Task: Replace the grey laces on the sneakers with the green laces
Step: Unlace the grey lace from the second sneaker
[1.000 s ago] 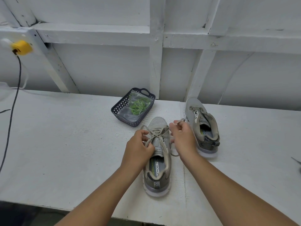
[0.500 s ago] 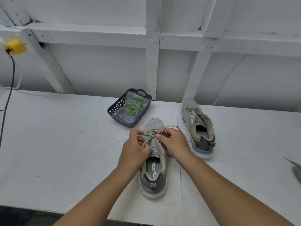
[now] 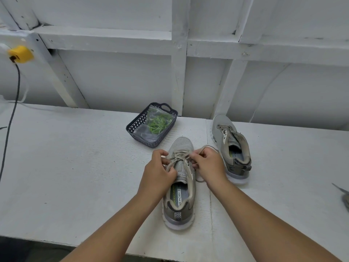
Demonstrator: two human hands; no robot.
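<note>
A grey sneaker (image 3: 179, 203) lies on the white table, toe pointing away from me, with its grey lace (image 3: 178, 155) loosened across the upper eyelets. My left hand (image 3: 159, 171) pinches the lace at the shoe's left side. My right hand (image 3: 208, 164) pinches the lace at the right side, and a loop of it arcs over that hand's fingers. A second grey sneaker (image 3: 233, 148) stands to the right with no lace in its eyelets. The green laces (image 3: 157, 122) lie in a clear bag inside a dark basket (image 3: 136, 127) behind the near shoe.
A white framed wall (image 3: 178, 72) rises behind the table (image 3: 66, 157). A yellow plug (image 3: 20, 53) with a dark cable hangs at the far left. A grey object (image 3: 344, 197) pokes in at the right edge. The table's front edge runs close below the near shoe.
My right hand has come in from the right to the shoe's eyelets, bringing the lace loop with it. My left hand stays at the shoe's left side.
</note>
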